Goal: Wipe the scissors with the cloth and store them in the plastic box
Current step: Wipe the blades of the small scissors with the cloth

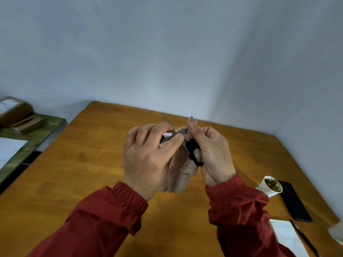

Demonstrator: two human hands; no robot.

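Observation:
Above the wooden table (pixel 89 164), both my hands hold the scissors (pixel 175 135) and a pinkish-beige cloth (pixel 181 173). My left hand (pixel 148 154) grips the scissors, thumb and fingers curled at the metal blades, whose tip points up and away. One black handle loop shows by my left fingers, the other by my right palm. My right hand (pixel 213 154) pinches the cloth's top against the scissors, and the rest of the cloth hangs between my wrists. I cannot make out the plastic box; only a small pale patch shows behind my left fingers.
A paper cup (pixel 271 186) with brown residue lies on the table at the right, beside a black phone (pixel 295 201). A white paper (pixel 287 238) with a pen (pixel 306 242) lies near the front right edge. A green side table (pixel 37 134) at the left carries a cardboard box (pixel 14 110).

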